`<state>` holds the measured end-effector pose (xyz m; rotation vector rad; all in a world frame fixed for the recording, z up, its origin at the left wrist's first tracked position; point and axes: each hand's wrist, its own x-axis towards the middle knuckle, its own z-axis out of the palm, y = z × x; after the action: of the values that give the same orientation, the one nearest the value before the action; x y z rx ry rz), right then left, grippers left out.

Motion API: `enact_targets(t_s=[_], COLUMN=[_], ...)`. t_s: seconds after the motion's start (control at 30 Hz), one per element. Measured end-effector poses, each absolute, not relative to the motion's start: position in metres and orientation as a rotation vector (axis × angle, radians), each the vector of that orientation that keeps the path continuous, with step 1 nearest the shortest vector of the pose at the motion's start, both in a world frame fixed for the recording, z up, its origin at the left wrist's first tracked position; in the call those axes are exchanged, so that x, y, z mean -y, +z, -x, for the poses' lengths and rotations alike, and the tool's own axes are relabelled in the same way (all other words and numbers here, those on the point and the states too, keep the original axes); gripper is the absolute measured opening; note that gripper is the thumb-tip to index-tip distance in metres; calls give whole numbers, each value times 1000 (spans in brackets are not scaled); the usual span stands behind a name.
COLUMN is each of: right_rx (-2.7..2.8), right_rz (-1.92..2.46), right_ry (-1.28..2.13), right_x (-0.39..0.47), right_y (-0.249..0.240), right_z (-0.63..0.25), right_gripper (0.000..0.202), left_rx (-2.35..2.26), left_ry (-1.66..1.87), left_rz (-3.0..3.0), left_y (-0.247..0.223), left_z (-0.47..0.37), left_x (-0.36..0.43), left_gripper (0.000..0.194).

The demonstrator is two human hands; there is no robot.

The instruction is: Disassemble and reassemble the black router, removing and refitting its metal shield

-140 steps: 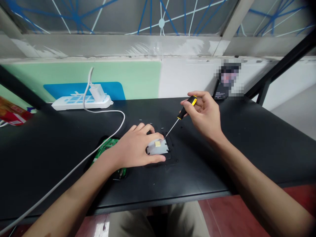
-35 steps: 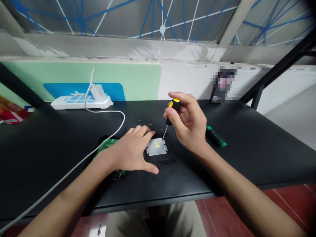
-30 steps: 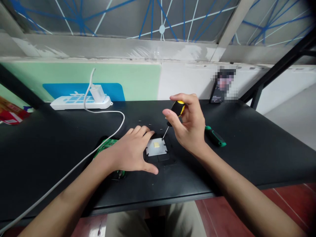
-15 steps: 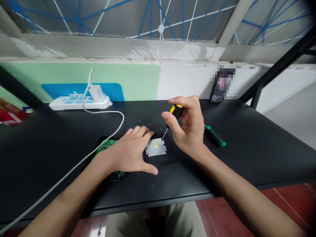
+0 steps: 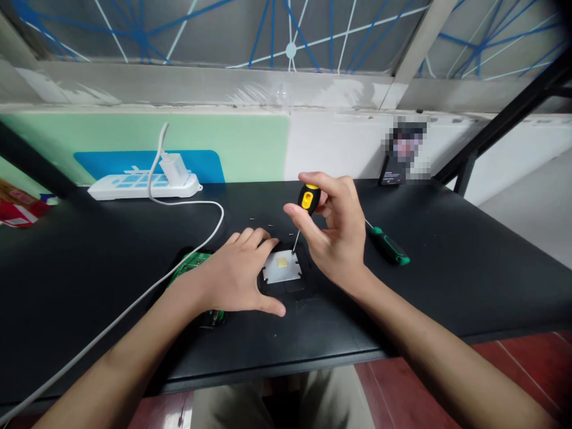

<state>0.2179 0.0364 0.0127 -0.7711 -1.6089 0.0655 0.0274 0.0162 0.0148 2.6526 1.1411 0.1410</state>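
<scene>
Several fingers of the left hand [image 5: 235, 273] spread left of the silver plate [image 5: 274, 273] on the surface [image 5: 357, 325]; the right hand [image 5: 337, 232] pinches a screwdriver [image 5: 308, 200], tip at the plate's far right corner. Three screws [image 5: 270, 226] lie beyond it.

Single head-worn view, facing forward and down, black desk [image 5: 456, 268] near.

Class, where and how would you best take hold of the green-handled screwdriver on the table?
Probably by the handle's thick middle, from above and the right: the screwdriver lies flat, its thin shaft running left behind the right hand.
</scene>
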Motion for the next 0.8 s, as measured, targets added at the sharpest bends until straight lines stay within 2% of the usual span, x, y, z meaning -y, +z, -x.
enact_targets(t_s=[0.2, 0.37, 0.53, 0.7, 0.8], right_rx=[1582, 1595, 1600, 1617, 1625], right_rz=[735, 691, 716, 759, 734], right_ry=[169, 263, 206, 1, 62], right_x=[-37, -35, -38, -37, -37], right_y=[10, 7, 10, 16, 14], right_z=[-220, -221, -222, -224, -225], right_gripper=[28, 33, 34, 26, 28], left_rx=[-1142, -1152, -1150, -1150, -1165], left_ry=[115, 94, 104, 89, 73], left_rz=[-2663, -2657, -2664, -2673, -2683], left_y=[14, 15, 15, 14, 15], left_z=[-26, -27, -27, -27, -27], left_x=[-16, -16, -16, -16, -16], left_gripper=[106, 107, 106, 107, 108])
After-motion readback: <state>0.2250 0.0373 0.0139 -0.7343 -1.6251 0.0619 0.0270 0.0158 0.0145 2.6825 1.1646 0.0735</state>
